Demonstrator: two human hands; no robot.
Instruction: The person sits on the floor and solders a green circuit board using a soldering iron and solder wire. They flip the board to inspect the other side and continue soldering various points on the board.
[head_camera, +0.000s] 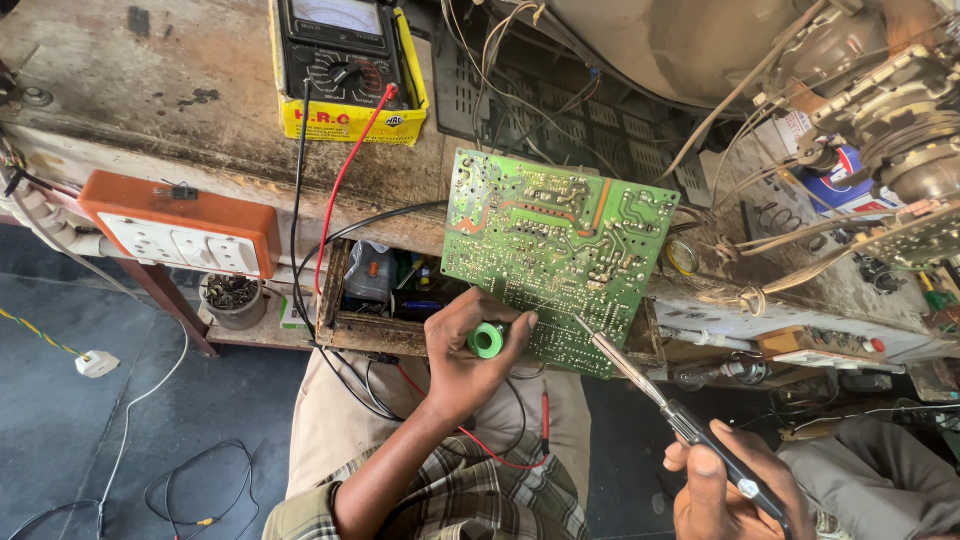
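My left hand (462, 352) pinching a green solder spool (487, 340) against the green circuit board (555, 255), right hand (725, 490) gripping a soldering iron (680, 415), open wooden drawer (345, 335) at nine o'clock holding bottles, small pot (232, 300) of scraps beyond.

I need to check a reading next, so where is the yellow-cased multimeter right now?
In the head view the multimeter sits on the worn workbench at top centre-left, above the orange socket box and up-left of the green circuit board.

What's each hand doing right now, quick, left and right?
Left hand: closed on a green solder spool, held against the circuit board.
Right hand: closed on a soldering iron, its tip at the board.
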